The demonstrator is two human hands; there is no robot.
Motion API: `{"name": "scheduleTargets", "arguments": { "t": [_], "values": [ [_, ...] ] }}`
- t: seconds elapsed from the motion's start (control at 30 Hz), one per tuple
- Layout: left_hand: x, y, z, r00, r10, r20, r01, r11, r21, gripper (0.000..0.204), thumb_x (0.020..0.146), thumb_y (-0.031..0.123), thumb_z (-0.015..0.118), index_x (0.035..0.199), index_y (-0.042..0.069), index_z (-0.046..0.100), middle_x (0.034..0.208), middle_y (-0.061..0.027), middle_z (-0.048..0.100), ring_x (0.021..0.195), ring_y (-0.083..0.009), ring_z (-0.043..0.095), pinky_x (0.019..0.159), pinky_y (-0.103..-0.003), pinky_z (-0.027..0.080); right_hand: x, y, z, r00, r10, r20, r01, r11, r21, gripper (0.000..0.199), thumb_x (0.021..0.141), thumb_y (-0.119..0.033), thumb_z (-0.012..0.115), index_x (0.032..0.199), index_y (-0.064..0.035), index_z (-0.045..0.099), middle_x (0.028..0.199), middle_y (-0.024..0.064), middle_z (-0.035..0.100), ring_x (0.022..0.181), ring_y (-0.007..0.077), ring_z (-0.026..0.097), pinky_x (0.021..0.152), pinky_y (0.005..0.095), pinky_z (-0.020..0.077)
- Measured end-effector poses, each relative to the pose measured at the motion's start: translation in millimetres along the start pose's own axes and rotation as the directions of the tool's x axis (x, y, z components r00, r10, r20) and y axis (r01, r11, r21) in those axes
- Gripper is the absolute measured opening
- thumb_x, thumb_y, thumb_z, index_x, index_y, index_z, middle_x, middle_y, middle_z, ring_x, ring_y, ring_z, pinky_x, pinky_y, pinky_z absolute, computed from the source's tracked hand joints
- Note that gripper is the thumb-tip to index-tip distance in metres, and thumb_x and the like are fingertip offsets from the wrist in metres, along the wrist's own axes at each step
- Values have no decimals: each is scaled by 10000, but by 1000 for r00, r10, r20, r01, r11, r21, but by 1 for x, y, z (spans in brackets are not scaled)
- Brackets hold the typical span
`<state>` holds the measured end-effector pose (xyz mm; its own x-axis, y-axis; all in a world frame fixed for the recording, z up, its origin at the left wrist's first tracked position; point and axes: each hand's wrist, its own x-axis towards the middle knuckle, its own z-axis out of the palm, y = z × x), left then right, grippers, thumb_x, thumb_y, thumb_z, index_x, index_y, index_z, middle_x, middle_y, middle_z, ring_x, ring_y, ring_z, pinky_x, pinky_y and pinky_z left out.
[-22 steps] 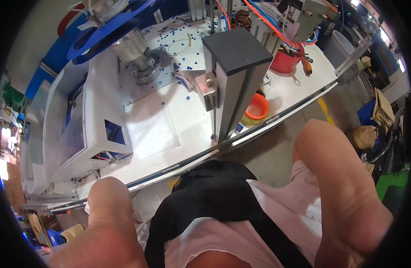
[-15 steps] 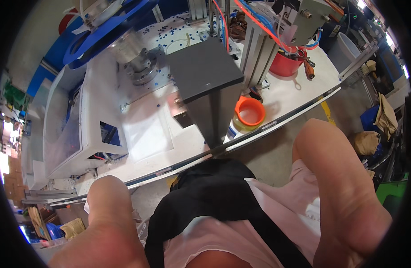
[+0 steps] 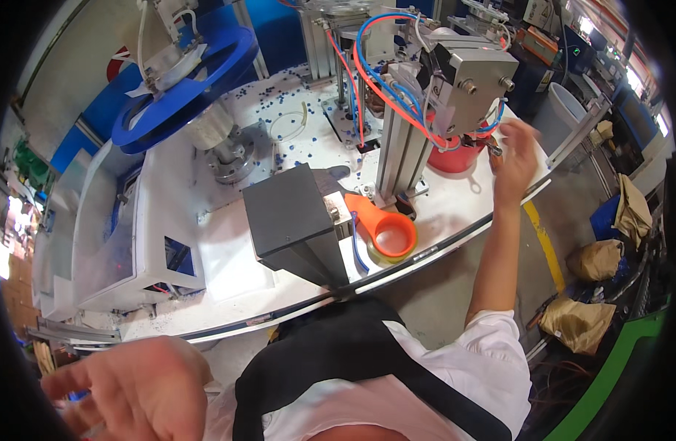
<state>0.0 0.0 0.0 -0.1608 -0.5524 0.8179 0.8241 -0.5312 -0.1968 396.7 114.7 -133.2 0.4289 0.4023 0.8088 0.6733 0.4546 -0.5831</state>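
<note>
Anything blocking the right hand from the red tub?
Only tools jutting from the red tub, beside the right hand; no other obstruction visible. The gray metal block hides part of the tub's rim.

Bright light whitens the tabletop [image 3: 227, 253] left of the dark-topped post [image 3: 283, 209]; far to either side of it, glare turns white. Right of the post, the right hand [image 3: 518, 158] looks blurred. Fisheye distortion bows the tabletop's front edge.

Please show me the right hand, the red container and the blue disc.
Right hand [image 3: 516, 165]: head view, middle of the hand.
Red container [image 3: 451, 160]: head view, outer wall.
Blue disc [image 3: 219, 84]: head view, near rim.
</note>
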Motion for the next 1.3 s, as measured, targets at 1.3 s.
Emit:
{"name": "scheduleTargets", "arguments": {
  "t": [1.3],
  "values": [
    [-72,-303,-51,-543,167,823,617,744,256,423,938,351,530,1270,90,565,1280,-155,561,1159,-284,547,973,-377,428,-185,-303,168,791,123,600,-573,494,654,296,925,-38,427,1220,-12,417,681,76,498,535,219,545,564,355,533]
  ]
}}
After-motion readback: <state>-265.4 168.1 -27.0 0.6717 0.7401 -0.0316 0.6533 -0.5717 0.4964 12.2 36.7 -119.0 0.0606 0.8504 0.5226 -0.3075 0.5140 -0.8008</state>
